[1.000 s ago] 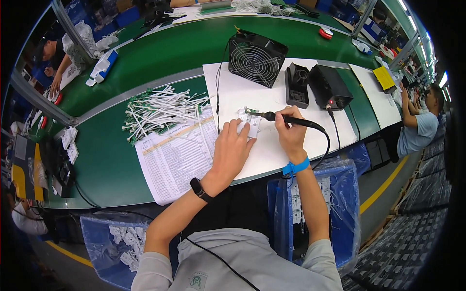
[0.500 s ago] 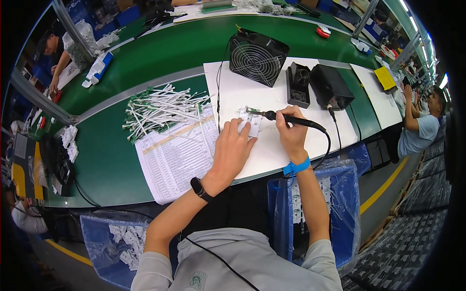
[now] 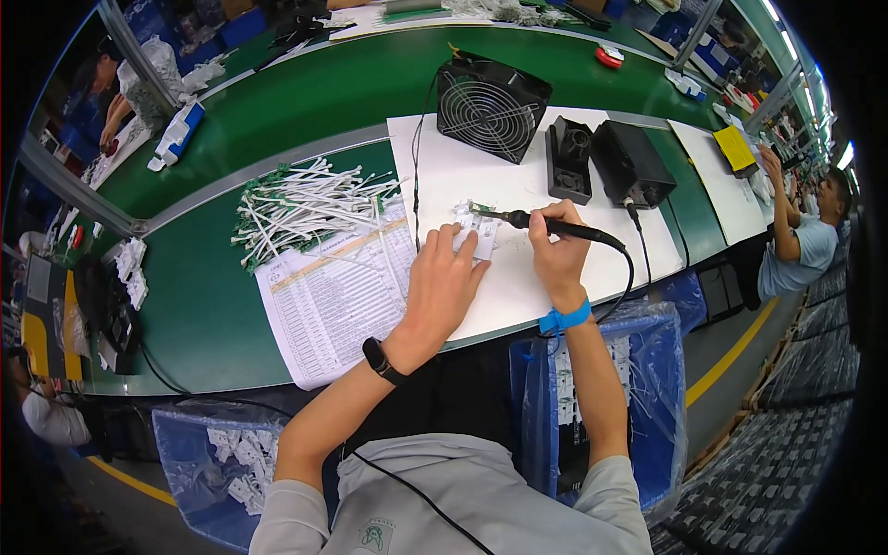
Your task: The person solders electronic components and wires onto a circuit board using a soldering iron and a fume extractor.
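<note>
Between the thumb and fingers of my right hand (image 3: 561,254) is the handle of a black soldering iron (image 3: 578,228). Its tip points left, at the small green circuit board (image 3: 482,209) on a white plastic part (image 3: 480,244); whether tip and board touch is too small to tell. My left hand (image 3: 446,282) holds that part down on the white sheet (image 3: 490,301), its fingertips bent onto the near left side and its thumb apart. Left of this hand lies a pile of white cables with green ends (image 3: 310,208), partly over a printed paper (image 3: 342,305).
A black fan (image 3: 492,109) stands beyond the hands. To its right are an iron stand (image 3: 569,162) and a black power unit (image 3: 634,165). Past them runs a green conveyor (image 3: 370,97). Blue lined bins (image 3: 208,462) sit below the bench edge. Co-workers are at both sides.
My hands and the soldering iron stay almost still. On the conveyor, the blue-and-white item and the red item have shifted slightly left. The co-workers at both sides have moved their arms.
</note>
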A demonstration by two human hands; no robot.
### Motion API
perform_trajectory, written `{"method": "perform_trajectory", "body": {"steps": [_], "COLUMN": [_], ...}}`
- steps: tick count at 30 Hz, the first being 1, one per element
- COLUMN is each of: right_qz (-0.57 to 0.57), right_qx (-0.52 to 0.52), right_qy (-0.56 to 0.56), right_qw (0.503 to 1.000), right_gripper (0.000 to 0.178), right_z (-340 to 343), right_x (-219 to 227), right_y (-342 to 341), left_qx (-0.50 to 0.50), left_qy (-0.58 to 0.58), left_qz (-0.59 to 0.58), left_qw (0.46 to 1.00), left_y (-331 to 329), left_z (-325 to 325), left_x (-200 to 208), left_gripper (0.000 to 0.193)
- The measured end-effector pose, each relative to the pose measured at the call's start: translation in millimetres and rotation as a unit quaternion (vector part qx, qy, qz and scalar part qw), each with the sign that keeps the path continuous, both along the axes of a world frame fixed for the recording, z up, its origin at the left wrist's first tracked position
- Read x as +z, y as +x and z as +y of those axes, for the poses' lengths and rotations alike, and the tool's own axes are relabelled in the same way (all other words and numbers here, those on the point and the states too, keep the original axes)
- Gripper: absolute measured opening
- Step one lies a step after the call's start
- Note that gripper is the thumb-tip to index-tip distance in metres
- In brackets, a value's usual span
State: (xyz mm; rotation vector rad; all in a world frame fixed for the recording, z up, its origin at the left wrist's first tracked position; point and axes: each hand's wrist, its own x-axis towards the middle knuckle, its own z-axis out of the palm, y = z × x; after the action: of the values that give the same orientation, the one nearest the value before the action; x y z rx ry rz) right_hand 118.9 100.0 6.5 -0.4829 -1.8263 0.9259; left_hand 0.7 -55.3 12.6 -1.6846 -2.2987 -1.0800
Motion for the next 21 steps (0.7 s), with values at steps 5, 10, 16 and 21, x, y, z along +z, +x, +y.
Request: {"method": "perform_trajectory", "body": {"steps": [5, 10, 16, 21], "right_qz": [0.085, 0.109, 0.081, 0.081], "right_qx": [-0.005, 0.004, 0.020, 0.006], "right_qy": [-0.049, -0.053, -0.050, -0.026], "right_qw": [0.995, 0.993, 0.995, 0.996], "right_gripper": [0.013, 0.014, 0.016, 0.016], "right_z": [4.7, 4.2, 4.3, 5.1], "right_x": [-4.3, 0.0, -2.1, -2.8], "right_y": [1.2, 2.6, 2.5, 3.9], "left_qx": [-0.001, 0.007, 0.015, 0.016], "left_qy": [0.003, 0.004, 0.007, 0.007], "left_qz": [-0.003, 0.006, 0.014, 0.009], "left_qw": [1.000, 1.000, 1.000, 1.000], "left_y": [-0.2, 1.4, 0.8, 0.9], "left_z": [-0.1, -0.2, -0.1, -0.5], "left_x": [-0.3, 0.3, -0.7, -1.2], "left_gripper": [0.039, 0.040, 0.039, 0.039]}}
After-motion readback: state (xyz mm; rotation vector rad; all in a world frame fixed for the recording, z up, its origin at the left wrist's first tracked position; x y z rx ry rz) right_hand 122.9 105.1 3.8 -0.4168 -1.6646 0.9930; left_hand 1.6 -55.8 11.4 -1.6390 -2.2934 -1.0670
